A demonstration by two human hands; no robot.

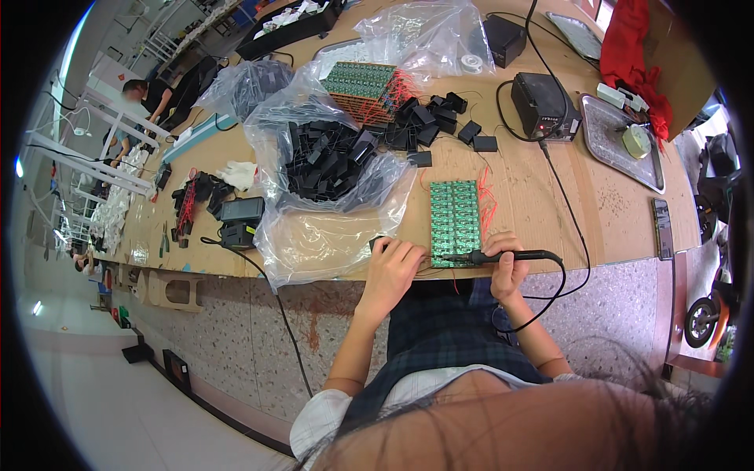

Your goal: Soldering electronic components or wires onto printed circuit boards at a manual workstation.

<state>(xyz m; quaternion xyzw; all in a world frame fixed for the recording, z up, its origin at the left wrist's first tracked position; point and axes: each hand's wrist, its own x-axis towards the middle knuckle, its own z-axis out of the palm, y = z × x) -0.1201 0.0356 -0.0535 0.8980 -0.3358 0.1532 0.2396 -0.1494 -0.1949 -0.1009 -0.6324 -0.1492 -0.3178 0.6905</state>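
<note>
My right hand (506, 265) is closed around a black soldering iron (488, 257). Its metal tip points left over the lower rows of a green circuit board panel (454, 213). Thin red wires (488, 200) stick out along the panel's right side. Beside the panel's lower left corner, my left hand (395, 263) grips a small black box (378, 242), mostly covered by the fingers. Fine dark leads run near the fingertips toward the panel; their ends are too small to make out.
A clear plastic bag of black boxes (326, 161) lies left of the panel, with loose black boxes (428, 122) behind it. Stacked boards (361, 86) stand farther back. At right are a soldering station (543, 106), a metal tray (624, 149) and a phone (663, 228).
</note>
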